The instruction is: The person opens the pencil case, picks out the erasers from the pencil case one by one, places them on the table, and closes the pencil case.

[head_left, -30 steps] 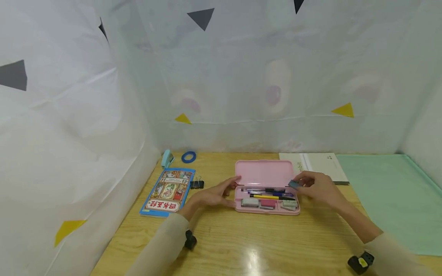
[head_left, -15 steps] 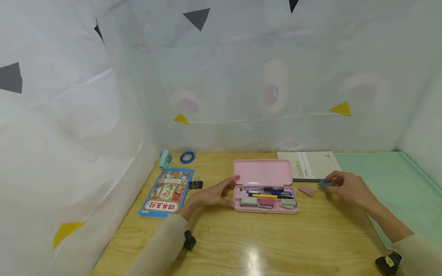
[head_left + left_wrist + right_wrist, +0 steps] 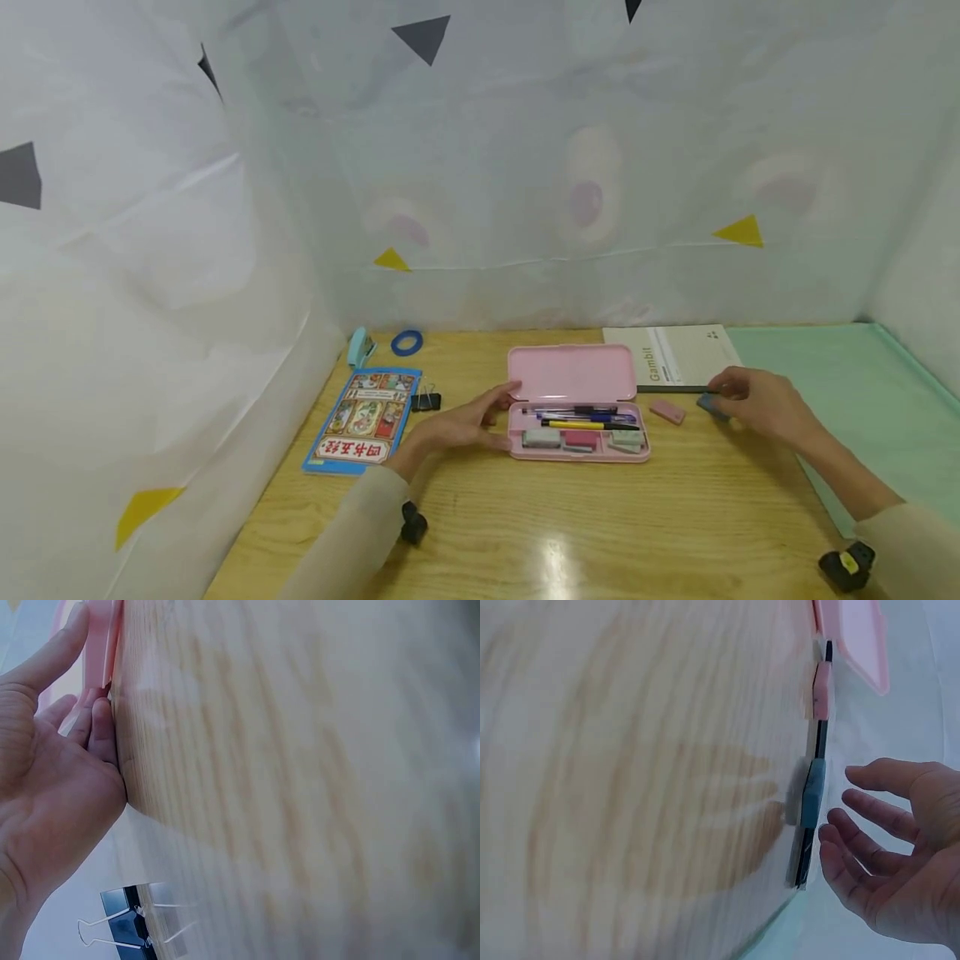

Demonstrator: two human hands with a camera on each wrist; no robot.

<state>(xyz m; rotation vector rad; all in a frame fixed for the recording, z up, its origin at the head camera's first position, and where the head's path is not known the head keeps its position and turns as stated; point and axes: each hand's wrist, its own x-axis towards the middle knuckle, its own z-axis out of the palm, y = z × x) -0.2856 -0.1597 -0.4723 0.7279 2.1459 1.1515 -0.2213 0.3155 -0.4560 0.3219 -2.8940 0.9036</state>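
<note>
A pink pencil case point(image 3: 572, 373) lies open, its lid folded back. Several pens point(image 3: 577, 414) and erasers point(image 3: 581, 439) fill its compartments. My left hand point(image 3: 462, 422) holds the case's left end, thumb at the near part and fingers by the lid; the left wrist view shows the thumb point(image 3: 56, 656) along the pink wall. On the table to the right lies a blue eraser point(image 3: 813, 793). My right hand point(image 3: 900, 847) is just off it, fingers spread and nothing between them. A pink eraser point(image 3: 667, 411) lies between the case and the blue eraser.
A notebook point(image 3: 682, 354) lies behind the two loose erasers, beside a green mat point(image 3: 870, 400). On the left are a comic-covered book point(image 3: 365, 417), a black binder clip point(image 3: 427, 402), a light-blue stapler point(image 3: 360, 347) and a blue tape ring point(image 3: 407, 342).
My right hand has carried the blue eraser rightward from beside the case, set it on the table and let go. The pink eraser came into view. The left hand stays at the case.
</note>
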